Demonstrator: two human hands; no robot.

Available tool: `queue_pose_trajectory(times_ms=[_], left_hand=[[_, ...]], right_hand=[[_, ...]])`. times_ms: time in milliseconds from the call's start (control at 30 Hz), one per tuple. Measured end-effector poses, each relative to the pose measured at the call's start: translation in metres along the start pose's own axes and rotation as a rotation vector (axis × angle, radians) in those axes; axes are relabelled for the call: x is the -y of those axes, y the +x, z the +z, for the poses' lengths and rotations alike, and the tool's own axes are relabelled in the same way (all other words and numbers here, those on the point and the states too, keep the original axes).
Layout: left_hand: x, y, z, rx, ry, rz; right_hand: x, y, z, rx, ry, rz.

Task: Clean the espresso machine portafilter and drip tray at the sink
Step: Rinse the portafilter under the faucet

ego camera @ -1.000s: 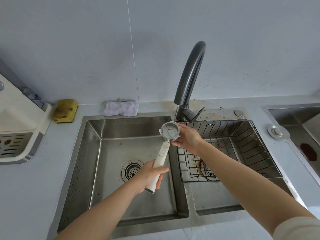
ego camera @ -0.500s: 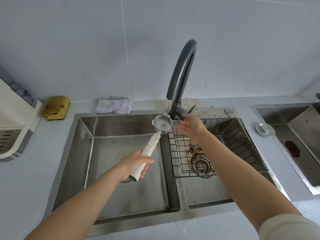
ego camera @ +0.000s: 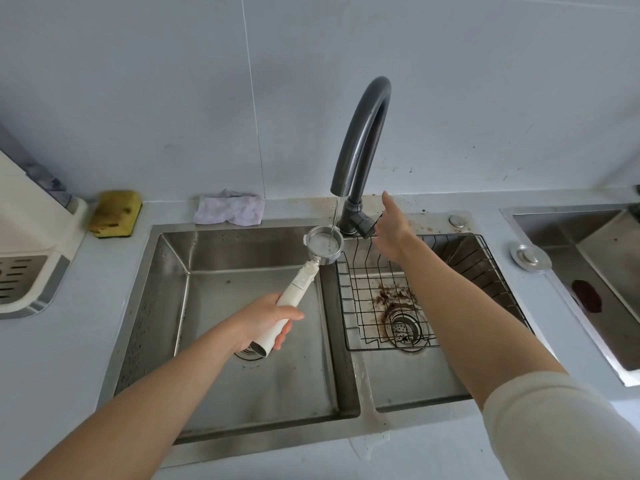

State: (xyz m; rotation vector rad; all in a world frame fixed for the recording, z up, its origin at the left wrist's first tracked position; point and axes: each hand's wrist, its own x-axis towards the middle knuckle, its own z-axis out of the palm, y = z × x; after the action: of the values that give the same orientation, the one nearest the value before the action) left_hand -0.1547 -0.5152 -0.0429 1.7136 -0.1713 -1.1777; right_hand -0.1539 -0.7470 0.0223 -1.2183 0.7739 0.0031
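A double sink is set in the counter, and a wire rack is seated in its right basin over a patch of coffee grounds. A dark faucet is arched over the divider, with its spout turned toward the left basin. At the far left, the drip tray is seen seated in the machine, well apart from both hands and not yet brought to the sink.

The portafilter is held over the left basin. Its long axis is laid diagonally, with the white handle low and near the body and the metal basket raised up and away to the right, directly under the spout. The handle's lower end is clenched in the left hand, with fingers and thumb wrapped round it. The basket is thus placed beyond those fingers, along the handle's line.

The right hand is kept released, fingers straight, and is laid against the right side of the lever at the faucet's base. It is the nearer hand to the lever, and the basket lies just to its left. The thumb is hidden, so any pinch cannot be told.

A thin stream is received in the basket. The next move is judged to turn on the lever being pushed while the basket is kept under the spout.
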Motion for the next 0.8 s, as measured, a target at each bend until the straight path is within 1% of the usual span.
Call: queue_pose_trajectory(times_ms=[100,267,467,667,800], left_hand=[[-0.001,0.000,0.000,0.011,0.002,0.005],[0.001,-0.001,0.001,0.007,0.037,-0.002],[-0.001,-0.003,0.003,0.004,0.056,-0.005],[0.000,-0.004,0.000,-0.011,0.040,0.000],[0.000,-0.008,-0.004,-0.013,0.049,0.020]], right_hand=[[-0.001,0.003,-0.001,0.019,-0.001,0.001],[-0.001,0.008,-0.001,0.022,-0.117,0.015],[0.007,0.009,0.002,0.028,-0.139,0.027],[0.010,0.017,-0.005,0.019,-0.329,0.033],[0.007,0.016,-0.006,-0.005,-0.316,0.026]])
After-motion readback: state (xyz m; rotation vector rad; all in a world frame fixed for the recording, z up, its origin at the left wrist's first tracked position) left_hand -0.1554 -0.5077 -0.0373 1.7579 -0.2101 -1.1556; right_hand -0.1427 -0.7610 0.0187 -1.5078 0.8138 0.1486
